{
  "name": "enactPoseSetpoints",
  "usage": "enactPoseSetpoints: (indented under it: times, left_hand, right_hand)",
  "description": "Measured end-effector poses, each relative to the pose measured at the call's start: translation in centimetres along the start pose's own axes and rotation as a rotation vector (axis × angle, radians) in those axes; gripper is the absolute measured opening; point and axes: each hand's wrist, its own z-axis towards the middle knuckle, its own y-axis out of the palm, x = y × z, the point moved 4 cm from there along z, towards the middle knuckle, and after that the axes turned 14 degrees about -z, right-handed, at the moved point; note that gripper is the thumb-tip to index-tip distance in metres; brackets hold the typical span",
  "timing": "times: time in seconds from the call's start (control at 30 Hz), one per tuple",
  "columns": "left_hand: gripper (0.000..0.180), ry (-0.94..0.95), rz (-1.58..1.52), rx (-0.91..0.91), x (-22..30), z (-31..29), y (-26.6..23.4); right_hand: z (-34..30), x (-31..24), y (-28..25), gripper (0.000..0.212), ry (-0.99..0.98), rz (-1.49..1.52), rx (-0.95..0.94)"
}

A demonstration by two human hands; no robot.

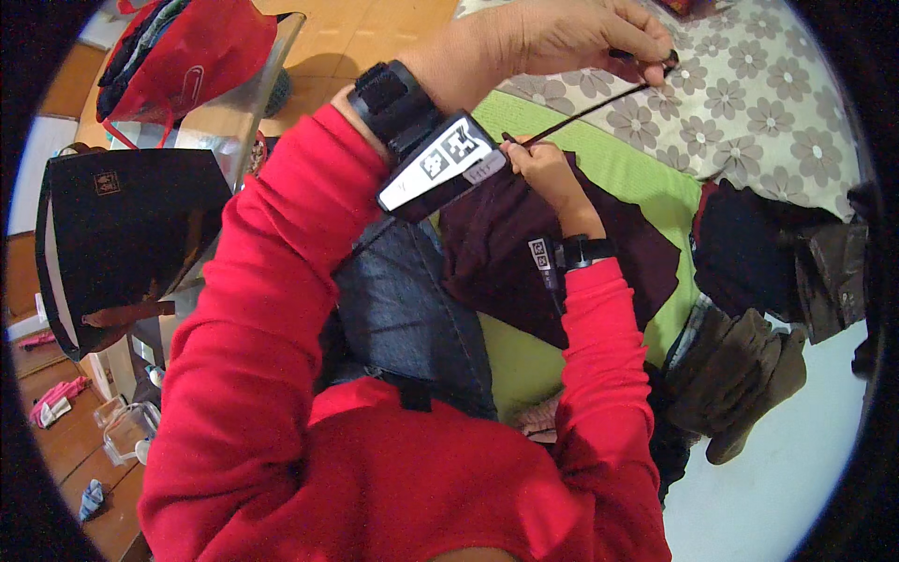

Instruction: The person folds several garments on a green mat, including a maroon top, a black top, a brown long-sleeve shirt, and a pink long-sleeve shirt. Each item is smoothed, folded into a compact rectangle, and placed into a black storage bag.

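Garment point(496, 234): lies on the mat point(517, 358), which shows at its far, right and near sides.
Right hand point(545, 173): at the garment's far edge, on the near part of the cord point(599, 105).
Left hand point(629, 37): beyond the garment, on the far part of the cord.
Cord: runs from the garment's far edge, slanting away rightward.
Denim point(412, 309): just left of the garment, reaching past its near side.
Sheet point(740, 98): beyond the garment and rightward.
Clothes point(744, 253): right of the garment.
Near bag point(122, 234): well left of the garment.
Far bag point(201, 66): left of the garment, beyond it.
Small cloth point(91, 499): on the floor point(80, 459), well left of the garment, nearer.
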Motion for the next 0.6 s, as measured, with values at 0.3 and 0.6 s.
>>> enactPoseSetpoints:
  times: [0.3, 0.6]
  left_hand:
    - [0.038, -0.195, 1.381, 0.594, -5.7, -4.5, -8.9]
    - [0.034, -0.406, 0.604, 0.523, -13.6, -9.5, -8.0]
  right_hand:
    - [-0.9, 0.3, -3.1, 0.031, 0.513, 0.874, 0.024]
    - [-1.5, 3.2, -2.9, 0.014, 0.442, 0.733, -0.091]
